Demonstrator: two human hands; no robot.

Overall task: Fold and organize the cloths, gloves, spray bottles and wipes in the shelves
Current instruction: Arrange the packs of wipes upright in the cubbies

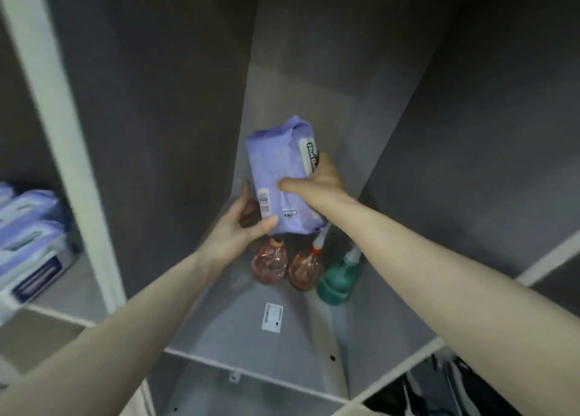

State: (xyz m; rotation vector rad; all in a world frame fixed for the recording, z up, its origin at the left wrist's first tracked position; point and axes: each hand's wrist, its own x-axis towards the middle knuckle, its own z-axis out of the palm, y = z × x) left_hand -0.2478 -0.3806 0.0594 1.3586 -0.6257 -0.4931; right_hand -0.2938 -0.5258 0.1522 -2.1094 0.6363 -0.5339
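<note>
Head view looks down into a tall grey shelf bay [219, 337]. Both hands hold one purple wipes pack [279, 177] up in the air, above the bottles that stand at the back of the bay floor. The left hand [241, 227] grips the pack's lower corner, thumb curled across the near face by the barcode, fingers behind it. The right hand [317, 180] clasps the right edge, thumb on the near face and fingers wrapped round by the white label. The pack is upright, tilted a little to the left, and touches no shelf.

Below it stand two pink bottles [270, 265] side by side and a green bottle [335, 280] just right of them, near the right wall. A white sticker [272, 317] lies on the floor in front of them. More packs [31, 227] are stacked in the bay to the left, and dark cloths [439, 390] lie in a lower bay at the right.

The pack looks soft and full: the film wrinkles at the top seam and seems to dent under the thumbs. It is probably moderately heavy for its size and damp inside, with a slick wrapper. I judge it best held across its width near the middle or by both short ends, not by the thin seam flap, which could slip or tear. It should tolerate squeezing and stack flat on its broad face
</note>
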